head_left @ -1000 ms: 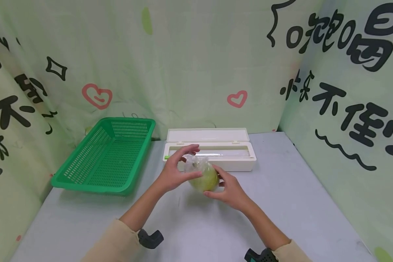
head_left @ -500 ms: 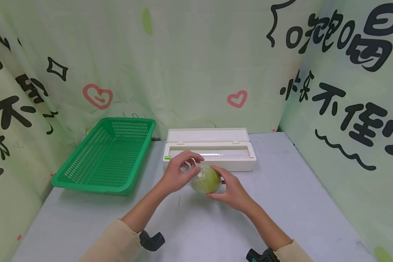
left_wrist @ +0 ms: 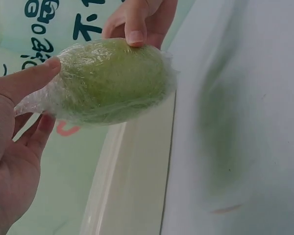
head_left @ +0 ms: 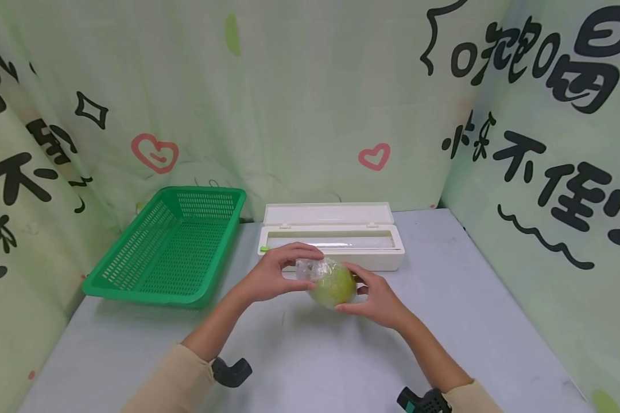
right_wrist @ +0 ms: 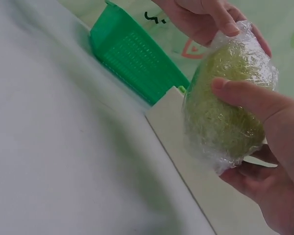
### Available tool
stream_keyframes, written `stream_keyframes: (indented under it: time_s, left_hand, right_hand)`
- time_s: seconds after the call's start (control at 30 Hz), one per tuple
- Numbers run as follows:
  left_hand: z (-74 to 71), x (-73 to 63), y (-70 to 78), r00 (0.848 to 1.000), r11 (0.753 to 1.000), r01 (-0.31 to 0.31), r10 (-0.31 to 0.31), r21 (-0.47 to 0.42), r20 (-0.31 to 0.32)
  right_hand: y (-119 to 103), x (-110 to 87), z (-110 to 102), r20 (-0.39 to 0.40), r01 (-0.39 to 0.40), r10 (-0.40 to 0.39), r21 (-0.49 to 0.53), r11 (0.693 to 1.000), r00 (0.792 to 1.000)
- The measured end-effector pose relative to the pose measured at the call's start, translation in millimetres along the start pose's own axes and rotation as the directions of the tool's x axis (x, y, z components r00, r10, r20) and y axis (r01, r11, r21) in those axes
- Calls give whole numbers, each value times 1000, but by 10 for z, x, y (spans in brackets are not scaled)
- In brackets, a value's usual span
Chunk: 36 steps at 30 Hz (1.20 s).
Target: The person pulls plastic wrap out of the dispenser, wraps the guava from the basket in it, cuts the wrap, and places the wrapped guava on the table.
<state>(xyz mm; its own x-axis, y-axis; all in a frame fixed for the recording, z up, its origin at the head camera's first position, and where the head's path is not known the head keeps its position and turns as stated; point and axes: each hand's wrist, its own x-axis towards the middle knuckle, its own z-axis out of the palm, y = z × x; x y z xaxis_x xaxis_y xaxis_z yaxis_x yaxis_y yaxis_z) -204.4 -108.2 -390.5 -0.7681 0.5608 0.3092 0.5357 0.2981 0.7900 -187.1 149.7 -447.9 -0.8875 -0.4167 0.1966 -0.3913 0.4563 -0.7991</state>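
A yellow-green fruit (head_left: pixel 336 287), wrapped in clear cling film, is held above the table between both hands. Its exact kind is hard to tell through the film. My right hand (head_left: pixel 374 295) grips its right side, with the thumb across the fruit in the right wrist view. On the other side my left hand (head_left: pixel 284 275) pinches the gathered end of the cling film (left_wrist: pixel 39 100) between thumb and fingers. Behind the hands stands a white cling film dispenser box (head_left: pixel 361 261), its lid raised and a roll visible inside.
A green perforated plastic basket (head_left: pixel 201 295) stands at the left on the white table (head_left: pixel 310 367). Pale green cloth with black lettering and hearts hangs behind and on both sides.
The wrapped fruit and the right hand have shifted slightly to the right. My left hand closed in on the film at the fruit's left end, then drew a little left.
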Motion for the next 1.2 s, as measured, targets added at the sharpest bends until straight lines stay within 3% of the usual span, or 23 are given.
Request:
stream_keyframes:
  time_s: [0.17, 0.43, 0.6, 0.77, 0.87, 1.0, 1.07, 1.13, 1.2]
  left_hand:
    - [-5, -5, -15, 998, 999, -41, 41, -3, -39]
    - [66, -11, -104, 990, 967, -57, 22, -249, -138]
    - [79, -47, -121, 986, 980, -33, 0, -197, -164]
    - [44, -54, -95, 959, 984, -113, 73, -135, -272]
    - [26, -51, -82, 953, 970, -148, 88, -193, -290]
    - [29, -65, -77, 964, 937, -138, 52, -322, -261]
    - [61, -67, -77, 961, 926, -125, 23, -357, -276]
    - [113, -61, -68, 949, 923, -111, -11, -368, -315]
    - [178, -46, -61, 928, 935, -105, -30, -338, -372]
  right_hand:
    - [0, -8, -31, 58, -3, 0, 64, 998, 998]
    - [-41, -17, 13, 115, -12, -9, 177, 984, 993]
    - [-38, -11, 32, 63, -31, 23, 138, 990, 998]
    - [-46, -13, 14, 9, -54, 53, 87, 995, 999]
    - [-47, -10, 8, -10, -65, 66, 94, 994, 998]
    - [-48, -6, 3, -3, -60, 61, 149, 987, 998]
    - [-59, -9, 1, 13, -50, 48, 186, 981, 999]
    - [-72, -17, 0, 19, -42, 39, 211, 976, 999]
    - [-77, -22, 5, 16, -43, 41, 217, 975, 999]
